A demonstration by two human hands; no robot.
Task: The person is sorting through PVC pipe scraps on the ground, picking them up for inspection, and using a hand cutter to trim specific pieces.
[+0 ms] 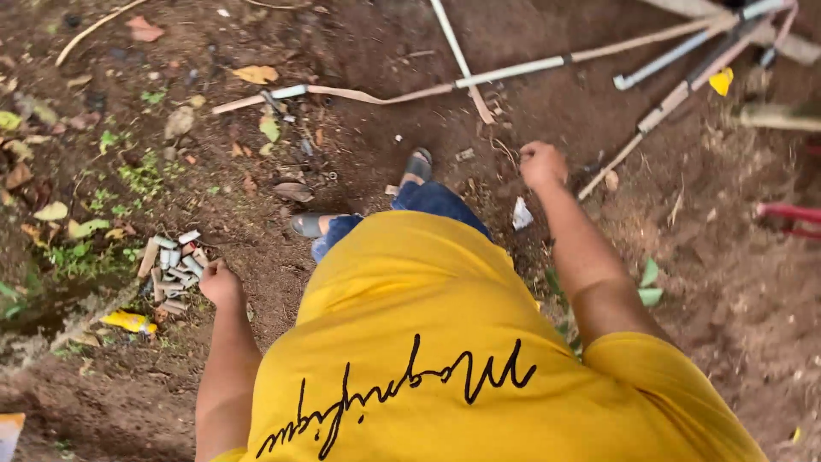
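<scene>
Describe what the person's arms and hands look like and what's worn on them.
Both arms are bare below short yellow sleeves of a T-shirt with black lettering. The left hand and right hand wear no gloves; no watch or ring shows.

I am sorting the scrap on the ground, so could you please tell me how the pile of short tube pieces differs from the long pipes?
The short tube pieces lie bunched in a heap beside the left hand; the long pipes lie spread out beyond the right hand. The pieces are stubby, the pipes long and thin. Both look pale and rest on bare soil.
</scene>
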